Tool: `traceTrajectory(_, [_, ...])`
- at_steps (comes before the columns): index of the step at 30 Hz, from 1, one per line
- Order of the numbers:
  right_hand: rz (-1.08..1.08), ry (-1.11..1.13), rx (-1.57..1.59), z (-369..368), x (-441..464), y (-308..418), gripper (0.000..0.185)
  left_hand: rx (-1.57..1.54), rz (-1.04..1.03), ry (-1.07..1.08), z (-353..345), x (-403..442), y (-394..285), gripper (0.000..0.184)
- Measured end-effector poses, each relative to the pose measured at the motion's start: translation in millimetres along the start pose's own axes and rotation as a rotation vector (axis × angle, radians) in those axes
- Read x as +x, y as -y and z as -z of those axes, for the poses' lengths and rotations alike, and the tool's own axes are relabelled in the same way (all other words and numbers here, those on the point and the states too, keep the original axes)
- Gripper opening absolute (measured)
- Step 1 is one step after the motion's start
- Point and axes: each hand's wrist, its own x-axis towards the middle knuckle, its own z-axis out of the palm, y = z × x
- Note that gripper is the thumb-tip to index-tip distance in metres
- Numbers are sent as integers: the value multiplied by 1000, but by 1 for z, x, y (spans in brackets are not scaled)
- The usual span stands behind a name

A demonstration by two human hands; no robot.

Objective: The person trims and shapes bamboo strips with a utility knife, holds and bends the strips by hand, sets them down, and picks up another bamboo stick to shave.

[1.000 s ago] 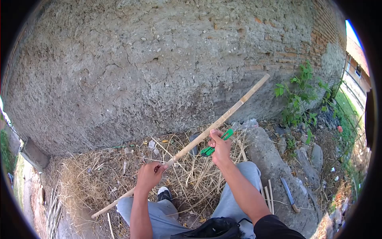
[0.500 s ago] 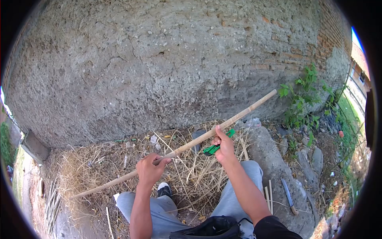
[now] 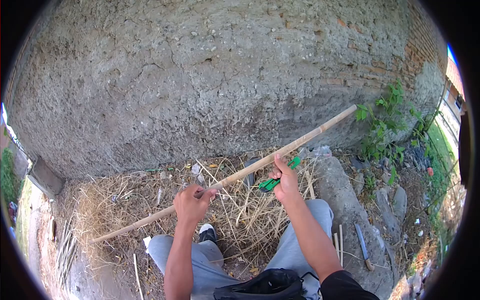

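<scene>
Wall (image 3: 200,90) of rough, cracked earth spans the view ahead of me, bricks showing in its upper right. At its foot on my right lies a grey stone slab (image 3: 345,205), and dry straw (image 3: 240,215) covers the ground around my shoe (image 3: 207,235). A leafy green plant (image 3: 387,122) grows against the wall, beyond the slab. An open black bag (image 3: 265,286) sits at my lap.

The pole (image 3: 300,142), pale and jointed, slants across in front of me, its upper end out to my right near the plant, its lower end down to my left over the straw. It runs through my 2 hands. My left hand (image 3: 192,204) is closed around it below its middle, thumb and fingertips pointing along it to the right. My right hand (image 3: 286,185) sits farther up, the thumb side pressed to the pole's near edge while the other fingers curl around a cutter.

On the slab, well apart from my grip, rests 1 knife (image 3: 363,245) with a wooden handle. The green and black cutter (image 3: 270,185) is smaller, clenched in my right hand and lying just under the pole, angled up to the right.
</scene>
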Motion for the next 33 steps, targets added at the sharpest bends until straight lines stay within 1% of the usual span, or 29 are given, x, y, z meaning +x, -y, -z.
traceTrajectory(4, [17,-25,-8,0,0,-4,17,21,8,13,4,0,-6,34])
traceTrajectory(6, [16,-37,-9,5,4,-9,17,22,-84,-74,0,-2,-3,32])
traceTrajectory(8, [31,-94,10,8,8,-12,24,36,-118,-101,-3,-4,-6,32])
traceTrajectory(9, [33,-96,12,10,10,-13,24,50,-155,-127,-5,-5,-8,31])
traceTrajectory(11, [35,-183,-8,8,12,-14,24,58,-164,-128,-9,-7,-10,30])
traceTrajectory(14, [34,-225,4,8,15,-14,23,78,-201,-145,-12,-7,-9,28])
traceTrajectory(20, [-24,-247,1,10,16,-16,20,128,-327,-212,-12,-5,-7,28])
traceTrajectory(24, [-4,-270,-58,6,18,-13,22,161,-386,-266,-13,-9,-12,27])
traceTrajectory(25, [5,-285,-56,6,19,-13,21,161,-387,-266,-14,-10,-13,27])
traceTrajectory(27, [15,-301,-54,8,20,-12,20,182,-462,-345,-16,-13,-15,27])
traceTrajectory(29, [-7,-300,-6,10,20,-10,13,221,-468,-339,-15,-16,-19,27])
traceTrajectory(33, [-9,-306,-29,8,20,-5,11,268,-496,-358,-20,-18,-19,26])
